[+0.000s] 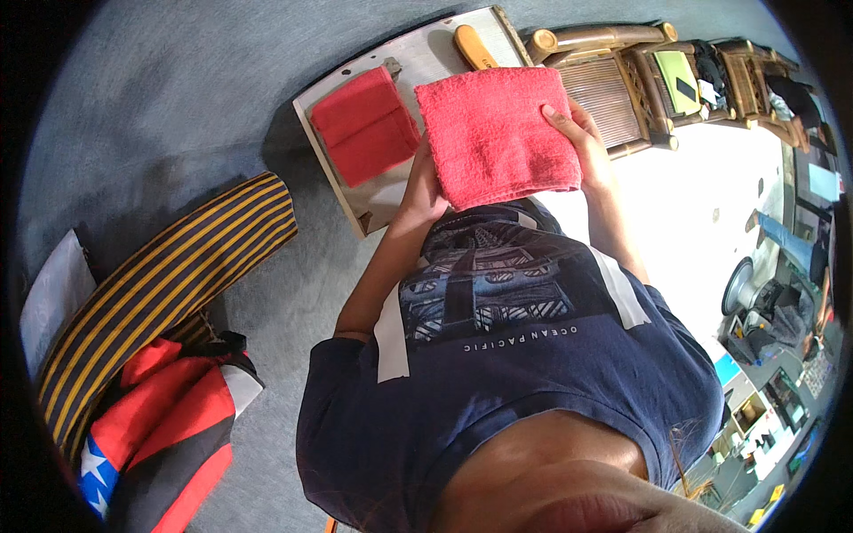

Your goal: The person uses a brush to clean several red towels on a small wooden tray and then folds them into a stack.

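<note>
A folded red terry towel [500,140] is held up in front of my chest, above a low white table. My left hand [426,180] supports its left edge, with most of the fingers hidden beneath the cloth. On the right edge, my right hand [586,143] pinches the towel, thumb on top and fingers behind. A second folded red cloth [363,126] lies flat on the worn white tabletop [426,50], left of the towel. Beyond the towel, a wooden handle or brush back [474,46] bearing writing rests on the table, its near end hidden.
Bamboo chairs [593,100] line the far right, one carrying a lime-green item [674,80] with a dark flat object. A long padded board in striped fabric [173,286] stands at left, above a red and black garment [173,426]. A person's jeans-clad leg [786,240] shows at far right.
</note>
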`<state>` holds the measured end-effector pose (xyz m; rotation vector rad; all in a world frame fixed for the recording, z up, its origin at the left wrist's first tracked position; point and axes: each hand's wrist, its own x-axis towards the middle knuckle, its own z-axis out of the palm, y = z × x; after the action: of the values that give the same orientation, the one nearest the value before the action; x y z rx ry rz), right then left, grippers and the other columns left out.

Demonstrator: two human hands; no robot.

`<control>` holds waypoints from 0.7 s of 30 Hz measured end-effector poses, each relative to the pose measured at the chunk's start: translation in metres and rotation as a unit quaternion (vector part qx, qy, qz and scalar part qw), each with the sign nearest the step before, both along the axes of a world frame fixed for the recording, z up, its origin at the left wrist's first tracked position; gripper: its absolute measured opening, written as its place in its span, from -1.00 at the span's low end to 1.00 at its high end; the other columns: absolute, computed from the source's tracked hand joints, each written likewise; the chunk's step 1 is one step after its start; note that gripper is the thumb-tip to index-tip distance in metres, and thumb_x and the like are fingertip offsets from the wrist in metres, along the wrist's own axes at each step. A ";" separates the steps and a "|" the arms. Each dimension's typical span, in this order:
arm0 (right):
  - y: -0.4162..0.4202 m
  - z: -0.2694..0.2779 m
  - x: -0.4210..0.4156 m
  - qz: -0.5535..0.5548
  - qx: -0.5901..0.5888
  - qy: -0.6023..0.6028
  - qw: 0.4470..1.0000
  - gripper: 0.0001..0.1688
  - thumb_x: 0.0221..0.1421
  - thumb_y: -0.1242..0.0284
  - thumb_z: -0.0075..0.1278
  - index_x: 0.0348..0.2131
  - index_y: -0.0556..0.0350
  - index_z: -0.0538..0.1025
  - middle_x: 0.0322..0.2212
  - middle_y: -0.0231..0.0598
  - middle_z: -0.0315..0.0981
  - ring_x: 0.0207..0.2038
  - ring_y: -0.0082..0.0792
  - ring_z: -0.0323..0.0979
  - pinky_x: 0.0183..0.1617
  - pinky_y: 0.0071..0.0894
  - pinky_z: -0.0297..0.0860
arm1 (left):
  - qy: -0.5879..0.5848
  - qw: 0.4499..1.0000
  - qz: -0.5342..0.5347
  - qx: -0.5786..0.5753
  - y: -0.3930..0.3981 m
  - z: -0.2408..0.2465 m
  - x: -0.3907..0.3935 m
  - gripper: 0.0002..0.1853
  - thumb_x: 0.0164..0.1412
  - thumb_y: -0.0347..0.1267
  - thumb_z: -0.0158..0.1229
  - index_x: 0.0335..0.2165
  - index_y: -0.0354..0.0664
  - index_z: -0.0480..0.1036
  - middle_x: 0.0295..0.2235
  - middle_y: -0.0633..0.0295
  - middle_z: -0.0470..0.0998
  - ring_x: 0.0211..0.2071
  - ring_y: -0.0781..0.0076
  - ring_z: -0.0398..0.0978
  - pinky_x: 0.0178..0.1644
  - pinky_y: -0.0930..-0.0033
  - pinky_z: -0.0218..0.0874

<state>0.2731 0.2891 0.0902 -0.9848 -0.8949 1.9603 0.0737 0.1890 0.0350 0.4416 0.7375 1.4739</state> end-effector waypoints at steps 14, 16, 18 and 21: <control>-0.005 0.036 -0.015 0.033 0.296 -0.122 0.947 -0.34 -0.02 0.42 0.22 0.04 0.15 0.30 -0.15 -0.27 0.36 -0.12 -0.44 0.35 -0.02 -0.39 0.29 | 0.167 0.985 0.037 -0.010 -0.019 0.044 -0.019 -0.34 -0.11 -0.45 0.25 0.03 -0.28 0.25 -0.08 0.19 0.42 -0.05 0.37 0.37 0.04 0.27 0.19; -0.006 0.040 -0.014 -0.066 0.430 -0.232 0.870 -0.28 -0.06 0.37 0.25 0.04 0.17 0.29 -0.18 -0.26 0.36 -0.16 -0.40 0.35 -0.05 -0.37 0.30 | 0.248 0.967 0.053 -0.003 -0.030 0.043 -0.024 -0.26 -0.13 -0.44 0.33 0.07 -0.27 0.21 -0.01 0.16 0.38 -0.01 0.36 0.37 0.07 0.25 0.20; -0.008 0.040 -0.011 -0.124 0.524 -0.291 0.791 -0.24 -0.12 0.37 0.27 0.04 0.23 0.28 -0.12 -0.15 0.36 -0.11 -0.28 0.35 -0.05 -0.33 0.29 | 0.106 0.992 0.059 -0.043 -0.030 0.052 -0.024 -0.20 -0.10 -0.38 0.36 0.10 -0.27 0.16 0.05 0.13 0.32 0.02 0.32 0.35 0.11 0.23 0.18; -0.008 0.043 -0.014 -0.015 0.561 -0.192 0.805 -0.28 -0.06 0.41 0.17 0.06 0.26 0.26 -0.01 -0.02 0.32 0.01 -0.15 0.32 0.05 -0.26 0.25 | 0.027 0.997 0.056 -0.040 -0.031 0.055 -0.024 -0.24 -0.10 -0.41 0.32 0.09 -0.27 0.17 0.03 0.12 0.33 0.01 0.32 0.36 0.10 0.22 0.19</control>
<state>0.2592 0.2806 0.1336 -0.6160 -1.9125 0.8381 0.0496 0.1576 0.0899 0.3860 0.8738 1.5367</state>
